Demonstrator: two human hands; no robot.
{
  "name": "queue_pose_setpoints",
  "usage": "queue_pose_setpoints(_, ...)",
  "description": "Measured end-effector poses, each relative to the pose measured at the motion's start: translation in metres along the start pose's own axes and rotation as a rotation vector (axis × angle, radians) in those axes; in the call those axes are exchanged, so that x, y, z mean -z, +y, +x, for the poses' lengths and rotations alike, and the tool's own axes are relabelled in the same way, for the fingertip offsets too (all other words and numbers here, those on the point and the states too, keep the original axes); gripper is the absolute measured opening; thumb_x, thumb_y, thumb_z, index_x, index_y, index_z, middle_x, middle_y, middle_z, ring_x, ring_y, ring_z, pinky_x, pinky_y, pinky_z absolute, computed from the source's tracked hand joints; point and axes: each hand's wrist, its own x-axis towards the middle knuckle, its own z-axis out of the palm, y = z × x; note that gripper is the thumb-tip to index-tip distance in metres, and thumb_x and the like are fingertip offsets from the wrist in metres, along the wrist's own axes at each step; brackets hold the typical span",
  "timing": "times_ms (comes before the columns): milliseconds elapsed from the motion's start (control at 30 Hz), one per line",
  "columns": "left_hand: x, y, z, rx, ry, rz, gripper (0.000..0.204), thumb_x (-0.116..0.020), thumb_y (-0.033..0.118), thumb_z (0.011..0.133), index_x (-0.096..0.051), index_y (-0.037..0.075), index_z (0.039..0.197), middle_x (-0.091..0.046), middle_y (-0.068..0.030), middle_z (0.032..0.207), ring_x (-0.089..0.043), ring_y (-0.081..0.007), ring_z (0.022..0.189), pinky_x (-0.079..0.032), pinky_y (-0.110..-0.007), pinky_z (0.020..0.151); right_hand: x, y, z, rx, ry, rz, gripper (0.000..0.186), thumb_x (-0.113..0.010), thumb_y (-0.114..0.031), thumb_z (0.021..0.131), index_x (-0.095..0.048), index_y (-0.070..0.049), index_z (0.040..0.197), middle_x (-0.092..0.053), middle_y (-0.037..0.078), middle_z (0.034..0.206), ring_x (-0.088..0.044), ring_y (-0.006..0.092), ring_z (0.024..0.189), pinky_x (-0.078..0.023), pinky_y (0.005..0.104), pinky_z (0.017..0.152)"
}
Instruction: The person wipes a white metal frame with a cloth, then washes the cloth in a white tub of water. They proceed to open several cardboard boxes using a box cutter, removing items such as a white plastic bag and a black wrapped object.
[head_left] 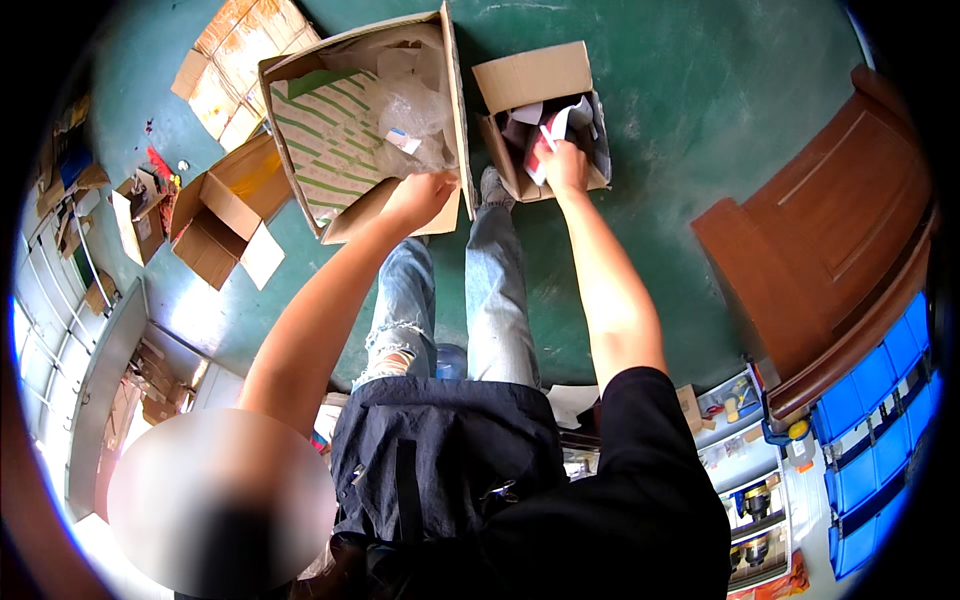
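Note:
A large open cardboard box point(453, 95) stands in front of my feet. Inside it lie a green-striped white sheet point(325, 140), clear plastic wrap point(415, 105) and a small white label-like piece point(403, 141). My left hand point(422, 200) is closed at this box's near right edge, its fingertips partly hidden. To the right is a smaller open cardboard box point(535, 75) with crumpled paper and dark red pieces in it. Over that box my right hand point(563, 165) is closed on a thin white stick-like piece point(547, 138), whose kind I cannot make out.
Flattened cardboard point(245, 60) and an open brown box point(225, 215) lie on the green floor at left, beside a smaller box point(140, 215). A brown wooden piece of furniture point(830, 220) stands at right, near blue bins point(870, 420) and a shelf point(760, 510).

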Motion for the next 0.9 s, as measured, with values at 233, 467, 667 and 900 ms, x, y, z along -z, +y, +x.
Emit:
queue_pose_setpoints(233, -0.042, 0.040, 0.062, -0.461, 0.205, 0.026, 0.024, -0.056, 0.013, 0.090, -0.067, 0.006, 0.110, -0.051, -0.0207, 0.133, -0.057, -0.0357, 0.114, -0.047, -0.041, 0.097, -0.024, 0.056, -0.051, 0.120, 0.306, 0.206, 0.022, -0.065, -0.010, 0.084, -0.068, -0.001, 0.103, -0.066, 0.024, 0.094, -0.064, 0.0419, 0.088, -0.050, 0.0481, 0.078)
queue_pose_setpoints(467, -0.077, 0.072, 0.139, -0.217, 0.002, 0.311, 0.033, -0.061, 0.021, 0.087, -0.067, 0.010, 0.118, -0.027, -0.0280, 0.150, -0.051, -0.0401, 0.123, -0.042, -0.043, 0.104, 0.004, 0.032, -0.122, 0.157, 0.347, 0.210, 0.057, -0.064, 0.003, 0.078, -0.049, -0.005, 0.133, -0.056, 0.025, 0.112, -0.059, 0.0436, 0.101, -0.049, 0.0466, 0.084)
queue_pose_setpoints(667, -0.087, 0.063, 0.177, -0.069, -0.060, 0.708, 0.036, -0.061, 0.029, 0.086, -0.067, 0.008, 0.115, -0.035, -0.0201, 0.148, -0.043, -0.0388, 0.127, -0.038, -0.046, 0.106, 0.053, 0.022, -0.211, 0.090, 0.439, 0.272, 0.065, -0.064, 0.008, 0.075, -0.046, 0.000, 0.137, -0.054, 0.028, 0.125, -0.059, 0.0448, 0.106, -0.052, 0.0453, 0.084)
queue_pose_setpoints(900, -0.104, 0.096, 0.116, -0.454, 0.053, 0.743, 0.038, -0.058, 0.028, 0.088, -0.061, 0.008, 0.120, -0.052, -0.0099, 0.129, -0.042, -0.0316, 0.128, -0.036, -0.057, 0.102, 0.076, 0.054, -0.254, 0.043, 0.555, 0.400, 0.052, -0.056, 0.007, 0.079, -0.057, -0.003, 0.130, -0.061, 0.026, 0.118, -0.063, 0.0422, 0.102, -0.051, 0.0440, 0.083)
